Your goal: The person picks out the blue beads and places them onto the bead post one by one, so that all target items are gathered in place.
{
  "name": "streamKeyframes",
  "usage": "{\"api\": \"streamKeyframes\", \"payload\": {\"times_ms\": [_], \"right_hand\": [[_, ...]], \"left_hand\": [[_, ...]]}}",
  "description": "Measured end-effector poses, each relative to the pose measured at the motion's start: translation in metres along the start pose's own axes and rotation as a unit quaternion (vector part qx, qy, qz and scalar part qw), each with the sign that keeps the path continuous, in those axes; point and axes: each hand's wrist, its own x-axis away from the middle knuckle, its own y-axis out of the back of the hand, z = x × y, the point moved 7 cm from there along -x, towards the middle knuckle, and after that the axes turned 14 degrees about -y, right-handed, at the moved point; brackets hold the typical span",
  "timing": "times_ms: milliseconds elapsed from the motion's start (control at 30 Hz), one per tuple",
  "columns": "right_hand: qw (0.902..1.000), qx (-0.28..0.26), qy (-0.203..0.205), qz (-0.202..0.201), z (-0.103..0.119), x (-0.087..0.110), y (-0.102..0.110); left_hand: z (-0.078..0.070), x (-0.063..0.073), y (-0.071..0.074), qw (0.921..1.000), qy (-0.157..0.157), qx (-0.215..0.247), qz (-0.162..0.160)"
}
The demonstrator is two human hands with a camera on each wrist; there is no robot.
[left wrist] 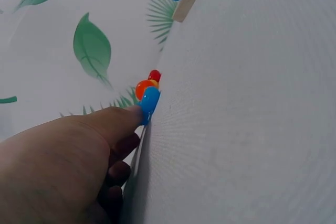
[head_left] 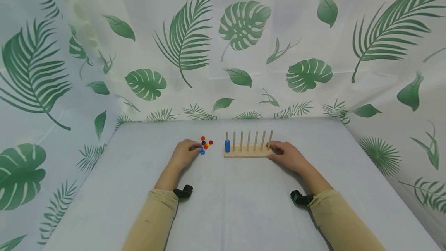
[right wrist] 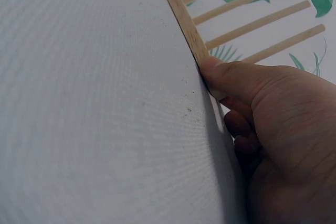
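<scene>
A wooden peg rack with a row of upright pegs stands on the table. Several blue beads are stacked on its leftmost peg; the other pegs are bare. My right hand grips the rack's right end, thumb against the front edge of the base. To the left of the rack, my left hand pinches a blue bead at the tips of thumb and fingers, though the fingers behind it are partly hidden. Loose beads lie just beyond those fingertips, among them an orange bead and a red bead.
A white cloth covers the table. Behind it and at both sides hangs a white curtain printed with green leaves. Each wrist wears a black camera, one on the left and one on the right.
</scene>
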Motion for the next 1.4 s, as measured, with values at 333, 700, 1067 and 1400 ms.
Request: {"api": "streamKeyframes", "payload": {"times_ms": [333,700,1067,1400], "right_hand": [[1.0000,-0.004,0.006,0.003,0.000,0.000,0.001],[1.0000,0.000,0.002,0.004,-0.004,-0.001,0.000],[1.0000,-0.001,-0.006,0.002,-0.006,-0.001,-0.001],[1.0000,0.002,0.000,-0.004,-0.003,-0.002,-0.001]], "left_hand": [[0.001,0.002,-0.001,0.9998,0.014,-0.007,0.011],[-0.001,0.002,-0.001,0.9996,0.024,-0.004,0.011],[-0.002,0.001,0.004,0.9983,0.053,0.023,0.001],[-0.031,-0.008,0.020,0.9990,0.008,0.041,-0.014]]}}
